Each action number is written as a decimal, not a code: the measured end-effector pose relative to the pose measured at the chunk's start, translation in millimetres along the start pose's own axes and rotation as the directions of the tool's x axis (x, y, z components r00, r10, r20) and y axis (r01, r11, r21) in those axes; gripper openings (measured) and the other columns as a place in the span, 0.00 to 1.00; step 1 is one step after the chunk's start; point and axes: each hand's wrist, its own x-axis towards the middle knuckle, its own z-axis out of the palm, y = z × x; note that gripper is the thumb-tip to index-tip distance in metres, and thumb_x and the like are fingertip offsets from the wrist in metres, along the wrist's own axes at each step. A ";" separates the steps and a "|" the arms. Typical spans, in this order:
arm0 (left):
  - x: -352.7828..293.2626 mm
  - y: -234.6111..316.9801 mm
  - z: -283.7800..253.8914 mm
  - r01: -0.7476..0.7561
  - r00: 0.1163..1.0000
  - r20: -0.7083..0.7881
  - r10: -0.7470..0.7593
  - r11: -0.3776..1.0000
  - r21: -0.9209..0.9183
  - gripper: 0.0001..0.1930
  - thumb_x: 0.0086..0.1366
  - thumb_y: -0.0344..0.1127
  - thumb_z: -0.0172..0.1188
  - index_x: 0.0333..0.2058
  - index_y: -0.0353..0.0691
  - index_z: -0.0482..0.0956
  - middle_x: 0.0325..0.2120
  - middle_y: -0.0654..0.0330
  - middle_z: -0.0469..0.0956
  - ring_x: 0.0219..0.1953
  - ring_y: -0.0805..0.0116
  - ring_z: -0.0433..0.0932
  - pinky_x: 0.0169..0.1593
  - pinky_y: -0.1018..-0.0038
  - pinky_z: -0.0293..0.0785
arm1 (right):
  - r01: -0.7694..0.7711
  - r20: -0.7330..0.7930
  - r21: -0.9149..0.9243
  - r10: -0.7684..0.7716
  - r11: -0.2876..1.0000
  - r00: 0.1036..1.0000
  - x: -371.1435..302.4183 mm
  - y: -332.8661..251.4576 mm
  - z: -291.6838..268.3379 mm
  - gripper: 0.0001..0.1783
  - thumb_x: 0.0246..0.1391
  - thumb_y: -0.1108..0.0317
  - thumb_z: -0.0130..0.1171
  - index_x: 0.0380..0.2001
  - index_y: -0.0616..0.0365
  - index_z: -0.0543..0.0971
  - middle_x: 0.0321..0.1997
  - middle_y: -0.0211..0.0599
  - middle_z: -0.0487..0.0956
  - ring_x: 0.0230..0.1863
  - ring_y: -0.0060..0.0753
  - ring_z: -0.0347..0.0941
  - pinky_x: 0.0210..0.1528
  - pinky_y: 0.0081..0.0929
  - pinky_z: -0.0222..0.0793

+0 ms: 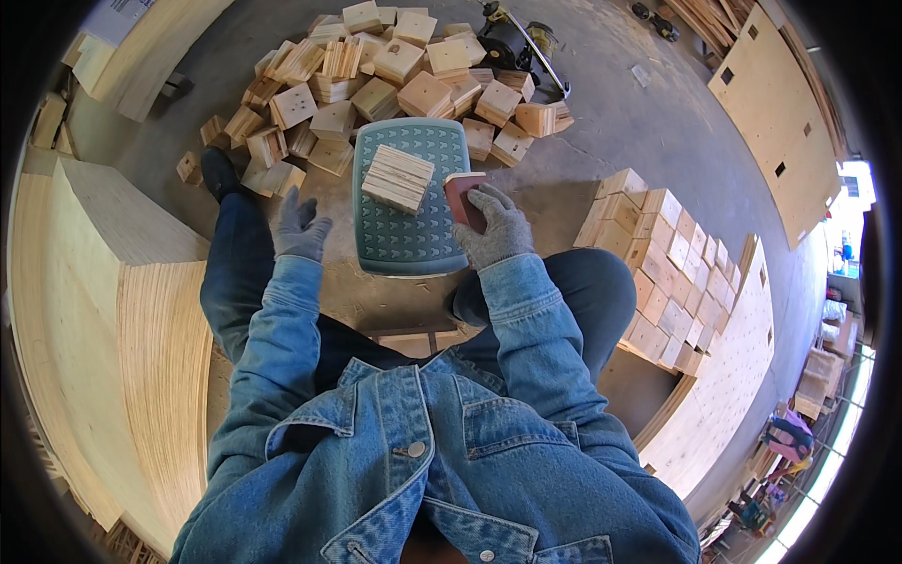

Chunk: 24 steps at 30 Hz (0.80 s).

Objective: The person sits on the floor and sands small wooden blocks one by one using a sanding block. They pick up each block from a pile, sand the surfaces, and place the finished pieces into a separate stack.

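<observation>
A laminated wood block (398, 179) with striped layers lies on the green plastic stool (404, 246) in front of me. My right hand (498, 230), in a grey glove, grips a reddish-brown sanding block (464, 202) with a pale edge. It is at the stool's right side, just right of the wood block and apart from it. My left hand (301, 228), also gloved, is off the stool's left side with its fingers apart and nothing in them.
Beyond the stool is a loose heap of wood blocks (376, 99), with a black and yellow power tool (517, 42) behind it. Neatly stacked blocks (672, 273) stand at my right on a plywood sheet (723, 395). Large plywood stacks (155, 348) rise close on my left.
</observation>
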 end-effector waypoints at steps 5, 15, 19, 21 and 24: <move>-15.6 -3.4 43.9 -0.351 0.936 0.101 0.337 0.879 0.324 0.65 0.44 0.38 0.88 0.76 0.35 0.52 0.69 0.45 0.68 0.71 0.50 0.68 0.73 0.59 0.66 | 0.016 0.014 0.000 -0.016 1.000 1.000 1.3 -7.7 -4.4 0.36 0.47 0.54 0.77 0.61 0.49 0.82 0.72 0.35 0.76 0.65 0.54 0.75 0.70 0.44 0.70; -27.4 41.2 117.8 -0.297 0.954 0.124 0.272 0.913 0.280 0.61 0.35 0.47 0.90 0.67 0.37 0.64 0.60 0.49 0.76 0.63 0.52 0.76 0.69 0.61 0.71 | -0.018 0.014 -0.008 0.018 1.000 1.000 -2.0 -10.5 -12.9 0.38 0.47 0.58 0.81 0.62 0.56 0.82 0.71 0.45 0.76 0.69 0.52 0.74 0.72 0.40 0.71; -14.3 18.2 124.6 -0.392 0.903 -0.004 0.430 0.828 0.401 0.54 0.38 0.45 0.89 0.63 0.36 0.69 0.54 0.53 0.82 0.56 0.59 0.82 0.63 0.63 0.77 | 0.017 0.022 0.007 -0.017 1.000 1.000 -1.3 -19.2 -13.4 0.38 0.47 0.58 0.81 0.62 0.55 0.82 0.70 0.46 0.77 0.68 0.52 0.75 0.71 0.40 0.72; -16.5 25.5 127.9 -0.409 0.895 0.026 0.446 0.795 0.448 0.52 0.41 0.48 0.88 0.63 0.36 0.69 0.54 0.52 0.82 0.56 0.58 0.82 0.64 0.63 0.77 | 0.004 0.012 0.003 -0.004 1.000 1.000 -1.7 -15.3 -13.0 0.38 0.46 0.58 0.81 0.62 0.56 0.82 0.70 0.46 0.77 0.68 0.52 0.76 0.70 0.40 0.73; -12.6 51.4 121.7 -0.397 0.906 0.240 0.348 0.895 0.203 0.53 0.44 0.51 0.86 0.64 0.36 0.67 0.57 0.50 0.80 0.59 0.57 0.80 0.65 0.61 0.75 | 0.005 -0.010 0.003 -0.005 1.000 1.000 -2.4 -8.8 -10.9 0.38 0.46 0.60 0.82 0.61 0.56 0.82 0.69 0.47 0.77 0.67 0.52 0.76 0.69 0.39 0.74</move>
